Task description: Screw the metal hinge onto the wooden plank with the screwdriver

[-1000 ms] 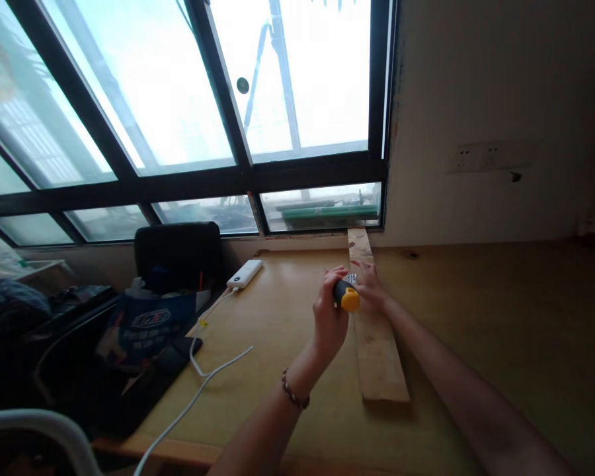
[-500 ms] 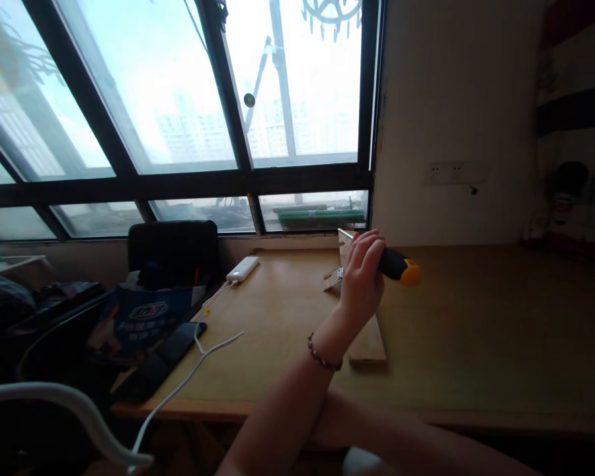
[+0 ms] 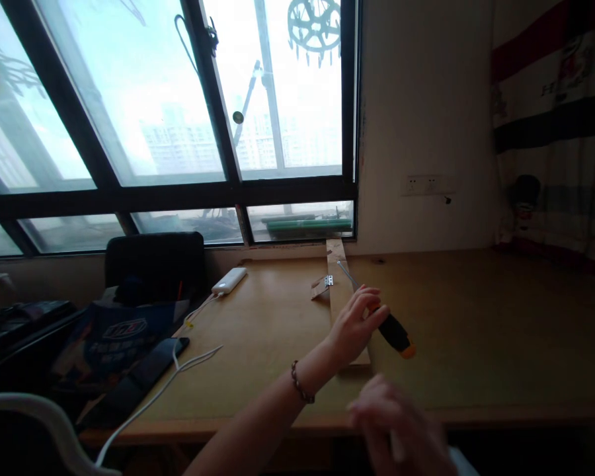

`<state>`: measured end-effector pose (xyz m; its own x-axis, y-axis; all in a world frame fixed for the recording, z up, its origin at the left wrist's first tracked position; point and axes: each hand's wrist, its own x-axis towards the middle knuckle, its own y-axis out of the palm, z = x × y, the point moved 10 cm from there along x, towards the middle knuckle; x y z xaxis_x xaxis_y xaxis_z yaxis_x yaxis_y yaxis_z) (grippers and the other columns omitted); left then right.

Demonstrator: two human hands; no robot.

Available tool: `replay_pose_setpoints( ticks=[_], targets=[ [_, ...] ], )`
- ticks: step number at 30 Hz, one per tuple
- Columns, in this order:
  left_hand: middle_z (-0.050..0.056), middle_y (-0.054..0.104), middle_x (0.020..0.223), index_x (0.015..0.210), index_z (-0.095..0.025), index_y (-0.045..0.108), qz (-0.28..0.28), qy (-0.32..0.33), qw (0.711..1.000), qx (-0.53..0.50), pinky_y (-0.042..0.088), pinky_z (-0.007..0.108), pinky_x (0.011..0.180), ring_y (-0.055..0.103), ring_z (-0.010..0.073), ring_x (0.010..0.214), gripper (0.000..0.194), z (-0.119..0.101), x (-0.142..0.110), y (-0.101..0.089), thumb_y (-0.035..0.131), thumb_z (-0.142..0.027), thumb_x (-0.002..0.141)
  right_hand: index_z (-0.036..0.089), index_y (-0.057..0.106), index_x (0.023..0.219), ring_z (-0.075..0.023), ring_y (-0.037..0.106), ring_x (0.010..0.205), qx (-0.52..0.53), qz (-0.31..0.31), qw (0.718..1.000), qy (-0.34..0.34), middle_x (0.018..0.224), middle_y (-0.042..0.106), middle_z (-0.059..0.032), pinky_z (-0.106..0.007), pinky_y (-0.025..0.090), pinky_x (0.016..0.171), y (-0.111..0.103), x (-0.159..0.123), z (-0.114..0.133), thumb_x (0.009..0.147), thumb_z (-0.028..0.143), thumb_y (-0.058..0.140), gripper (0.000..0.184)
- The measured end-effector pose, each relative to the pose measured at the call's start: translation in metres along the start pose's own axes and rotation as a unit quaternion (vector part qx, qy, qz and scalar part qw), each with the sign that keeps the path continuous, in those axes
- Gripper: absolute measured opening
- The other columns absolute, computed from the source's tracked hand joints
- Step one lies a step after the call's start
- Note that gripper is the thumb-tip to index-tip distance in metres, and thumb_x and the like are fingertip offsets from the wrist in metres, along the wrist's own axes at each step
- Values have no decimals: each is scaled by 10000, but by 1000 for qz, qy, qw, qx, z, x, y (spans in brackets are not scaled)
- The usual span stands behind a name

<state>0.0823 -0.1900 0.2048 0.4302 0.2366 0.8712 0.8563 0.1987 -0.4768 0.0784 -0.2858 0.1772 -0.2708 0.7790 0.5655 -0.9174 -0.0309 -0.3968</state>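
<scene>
My left hand (image 3: 353, 327), with a braided bracelet on its wrist, is closed around a screwdriver (image 3: 396, 336) with a black and orange handle. The metal shaft points up and left, its tip over a long wooden board (image 3: 338, 254) lying on the table. A metal hinge (image 3: 328, 280) sits at the board's left edge, beside a small wooden piece (image 3: 319, 289) that juts out at an angle. Nearer the table's front edge, my right hand (image 3: 394, 416) is smeared by motion, so its fingers cannot be made out.
On the table (image 3: 456, 344), a white power bank (image 3: 229, 281) with a cable lies to the left. A dark flat device (image 3: 139, 380) rests near the left edge. Beyond stand a black chair (image 3: 153, 264) and a blue bag (image 3: 119, 337). A window and wall close off the back.
The screwdriver and my left hand have moved down, away from the hinge. My right hand has come out from behind the left arm. The view has shifted to the right.
</scene>
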Motion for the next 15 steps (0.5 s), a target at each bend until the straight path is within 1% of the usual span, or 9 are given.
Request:
replay_pose_setpoints(
  ticks=[2, 3, 4, 6, 7, 9, 11, 12, 15],
  targets=[
    [65, 588, 954, 989, -242, 604, 29, 4, 1000, -2, 350, 455, 986, 490, 193, 1098, 251, 9, -14, 11, 417, -159, 843, 310, 570, 962, -228, 594, 847, -94, -205, 974, 5, 854, 622, -64, -430, 493, 755, -66, 6, -23, 798, 243, 489, 195],
    [64, 595, 959, 998, -246, 607, 39, 5, 999, -5, 337, 458, 994, 490, 192, 1098, 250, 15, -19, 16, 430, -168, 840, 278, 561, 965, -241, 577, 914, -137, -259, 956, 17, 932, 613, -80, -452, 467, 816, -84, 10, -37, 777, 270, 516, 193],
    [63, 601, 968, 1007, -252, 609, 45, 4, 999, -10, 325, 462, 1002, 491, 193, 1096, 246, 20, -23, 19, 447, -183, 835, 253, 546, 995, -254, 556, 975, -160, -257, 952, 39, 1015, 594, -92, -464, 444, 858, -90, 18, -55, 756, 311, 544, 246],
    [58, 610, 982, 1030, -268, 607, 47, -4, 999, -25, 298, 469, 1017, 490, 197, 1098, 252, 31, -27, 25, 480, -208, 822, 211, 488, 1090, -256, 566, 974, -141, -225, 959, 100, 1088, 567, -110, -431, 471, 822, -88, 34, -95, 711, 395, 585, 432],
    [51, 614, 982, 1037, -282, 605, 43, -11, 998, -32, 282, 473, 1025, 485, 200, 1106, 258, 37, -28, 27, 495, -212, 814, 195, 454, 1129, -244, 595, 914, -110, -196, 965, 136, 1066, 578, -112, -397, 499, 759, -81, 41, -115, 704, 423, 584, 499],
    [45, 602, 1025, 1064, -303, 586, 24, -35, 998, -39, 269, 471, 1031, 454, 205, 1143, 290, 49, -28, 29, 506, -200, 805, 178, 356, 1218, -192, 628, 629, -22, -129, 967, 217, 851, 632, -64, -313, 505, 538, -61, 49, -151, 718, 473, 549, 612],
    [66, 528, 1161, 1141, -302, 526, -16, -92, 995, -24, 278, 465, 1024, 385, 216, 1208, 362, 67, -28, 27, 502, -181, 801, 167, 364, 1211, -150, 551, 424, 24, -91, 961, 259, 603, 585, 16, -253, 429, 407, -48, 56, -175, 748, 495, 493, 582],
    [85, 461, 1241, 1195, -291, 474, -41, -133, 990, -11, 283, 465, 1019, 340, 226, 1241, 419, 80, -29, 25, 511, -180, 792, 161, 417, 1163, -141, 522, 393, 22, -92, 960, 263, 528, 541, 38, -238, 401, 393, -49, 61, -184, 760, 489, 473, 522],
    [145, 294, 1348, 1292, -224, 319, -122, -258, 958, 27, 262, 474, 1020, 244, 251, 1288, 607, 122, -47, 14, 575, -198, 742, 145, 508, 1019, -154, 553, 473, -65, -146, 946, 282, 562, 557, 6, -237, 398, 452, -74, 73, -220, 756, 410, 488, 374]
  ],
)
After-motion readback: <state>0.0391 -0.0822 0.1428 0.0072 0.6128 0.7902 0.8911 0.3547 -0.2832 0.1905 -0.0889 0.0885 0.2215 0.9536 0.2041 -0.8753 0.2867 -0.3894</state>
